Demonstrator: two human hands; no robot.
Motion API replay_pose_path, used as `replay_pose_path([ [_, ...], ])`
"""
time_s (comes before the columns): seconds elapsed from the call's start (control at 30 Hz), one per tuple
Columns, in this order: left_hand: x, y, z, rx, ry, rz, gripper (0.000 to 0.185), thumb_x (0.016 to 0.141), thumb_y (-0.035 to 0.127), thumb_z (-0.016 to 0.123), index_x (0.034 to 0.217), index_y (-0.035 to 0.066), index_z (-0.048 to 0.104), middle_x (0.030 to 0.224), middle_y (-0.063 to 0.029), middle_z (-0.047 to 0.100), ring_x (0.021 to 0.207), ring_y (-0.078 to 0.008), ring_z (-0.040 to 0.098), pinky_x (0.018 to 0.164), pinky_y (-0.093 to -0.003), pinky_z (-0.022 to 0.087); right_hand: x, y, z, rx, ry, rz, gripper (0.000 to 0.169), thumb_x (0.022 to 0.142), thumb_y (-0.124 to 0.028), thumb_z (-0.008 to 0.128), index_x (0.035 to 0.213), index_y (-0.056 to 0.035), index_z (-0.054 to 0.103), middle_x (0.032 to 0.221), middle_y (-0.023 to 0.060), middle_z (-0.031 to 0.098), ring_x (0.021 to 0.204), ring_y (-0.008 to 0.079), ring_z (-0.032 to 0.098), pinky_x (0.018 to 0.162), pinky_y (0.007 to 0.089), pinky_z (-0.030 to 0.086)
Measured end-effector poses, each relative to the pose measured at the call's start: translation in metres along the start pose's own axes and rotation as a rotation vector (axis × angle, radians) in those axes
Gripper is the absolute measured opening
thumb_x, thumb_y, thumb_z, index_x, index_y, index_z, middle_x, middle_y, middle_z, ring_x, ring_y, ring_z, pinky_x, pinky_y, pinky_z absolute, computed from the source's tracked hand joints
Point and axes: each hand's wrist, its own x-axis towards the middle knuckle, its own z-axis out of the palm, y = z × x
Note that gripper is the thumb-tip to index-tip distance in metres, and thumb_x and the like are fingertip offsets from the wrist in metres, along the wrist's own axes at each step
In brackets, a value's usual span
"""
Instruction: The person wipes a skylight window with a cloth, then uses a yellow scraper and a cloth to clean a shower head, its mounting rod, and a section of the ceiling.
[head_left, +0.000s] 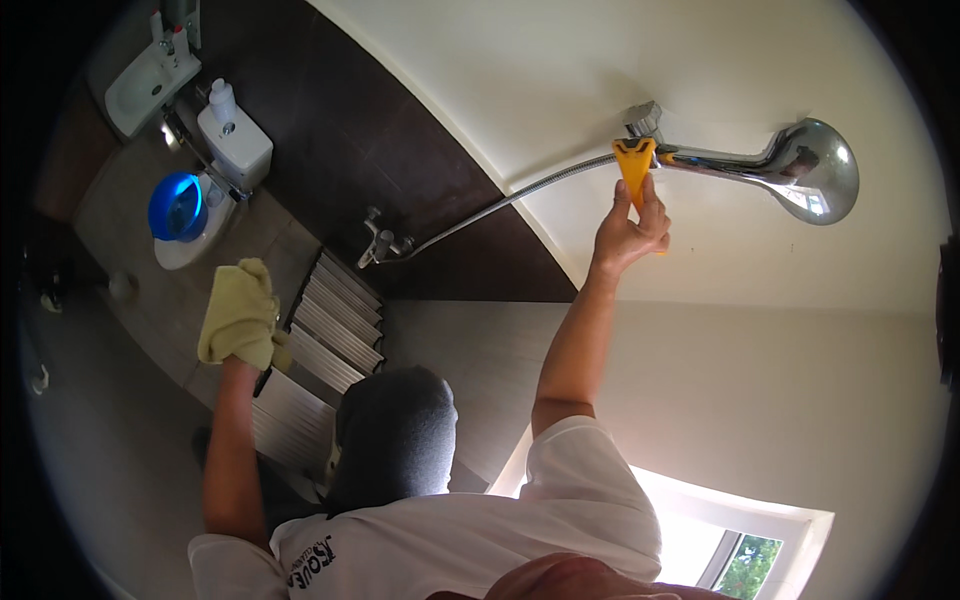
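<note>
My right hand (632, 229) is raised against the pale wall, pinching the narrow end of a yellow plastic scraper (637, 161). The scraper's wide end, with dark marks on it, overlaps the joint of a chrome hand shower (810, 169) and its wall holder (642, 118); I cannot tell whether it touches them. A metal shower hose (517, 196) runs from there down to a wall-mounted mixer tap (382, 241). Lower, on the left, my left hand is largely hidden by a yellow cloth (240, 311) that it grips, with the fingers out of sight.
A blue bucket (176, 208) rests on the toilet bowl (180, 255). On the cistern (247, 146) stands a white bottle (223, 101). A washbasin (146, 90) is beyond it. White ribbed folding panels (334, 322) lie below the tap. A window (742, 559) is at the lower right.
</note>
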Motion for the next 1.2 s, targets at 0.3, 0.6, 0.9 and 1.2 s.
replay_pose_path([
  [0.3, -0.005, 0.118, 0.163, 0.339, -0.415, 0.781, 0.019, 0.084, 0.024, 0.045, 0.086, 0.006, 0.051, 0.074, -0.0089, 0.049, 0.065, -0.0246, 0.049, 0.055, -0.0351, 0.040, -0.087, -0.100, -0.084, 1.025, 0.221, 1.250, 0.030, 0.082, -0.013, 0.057, 0.108, 0.0019, 0.053, 0.088, 0.0027, 0.057, 0.077, 0.0080, 0.051, 0.065, 0.0215, 0.039],
  [0.6, -0.001, 0.207, 0.350, 0.227, -1.011, 0.022, 0.036, 0.088, 0.032, 0.037, 0.097, 0.000, 0.050, 0.085, -0.0212, 0.056, 0.075, -0.0329, 0.055, 0.063, -0.0452, 0.048, -0.075, -0.109, -0.091, 1.230, 0.512, 1.591, 0.028, 0.082, -0.014, 0.058, 0.106, -0.0006, 0.051, 0.088, 0.0034, 0.058, 0.076, 0.0076, 0.051, 0.064, 0.0202, 0.039],
  [0.9, 0.026, 0.175, 0.374, -0.078, -0.832, 0.278, 0.035, 0.090, 0.032, 0.032, 0.094, 0.003, 0.049, 0.087, -0.0163, 0.058, 0.074, -0.0269, 0.056, 0.065, -0.0383, 0.048, -0.093, -0.090, -0.086, 1.267, 0.552, 1.763, 0.030, 0.079, -0.013, 0.062, 0.104, 0.0009, 0.054, 0.084, 0.0009, 0.057, 0.072, 0.0057, 0.049, 0.064, 0.0193, 0.039],
  [1.2, -0.001, 0.159, 0.373, 0.003, -0.825, 0.415, 0.040, 0.089, 0.039, 0.031, 0.088, 0.003, 0.049, 0.077, -0.0179, 0.059, 0.065, -0.0288, 0.055, 0.058, -0.0392, 0.048, -0.093, -0.086, -0.093, 1.294, 0.534, 1.817, 0.031, 0.079, -0.012, 0.062, 0.106, 0.0011, 0.053, 0.081, 0.0004, 0.056, 0.070, 0.0055, 0.048, 0.064, 0.0191, 0.038],
])
